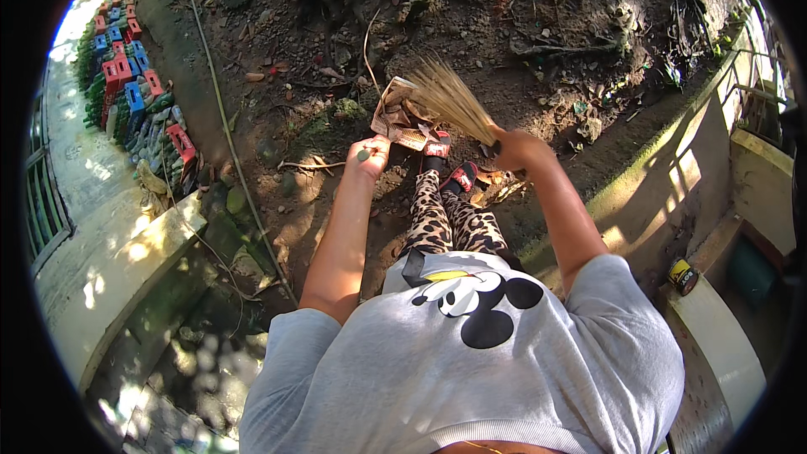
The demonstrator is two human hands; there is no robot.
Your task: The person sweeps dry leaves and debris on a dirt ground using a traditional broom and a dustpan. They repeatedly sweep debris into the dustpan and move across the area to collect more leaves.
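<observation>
My left hand grips the round-ended handle of a dustpan, which reaches out ahead of it and holds dry brown leaves. In my right hand is the handle end of a straw hand broom. Its bristles fan out to the upper left, over the right side of the dustpan and its leaves. Whether the bristle tips touch the leaves or the ground, I cannot tell. Both things are just beyond my feet, which wear red slide sandals.
Tree roots and stones lie across the dirt slope ahead. A long cable or hose runs down the left, past red and blue crates and many bottles. A mossy concrete wall borders the right, with a can on a ledge.
</observation>
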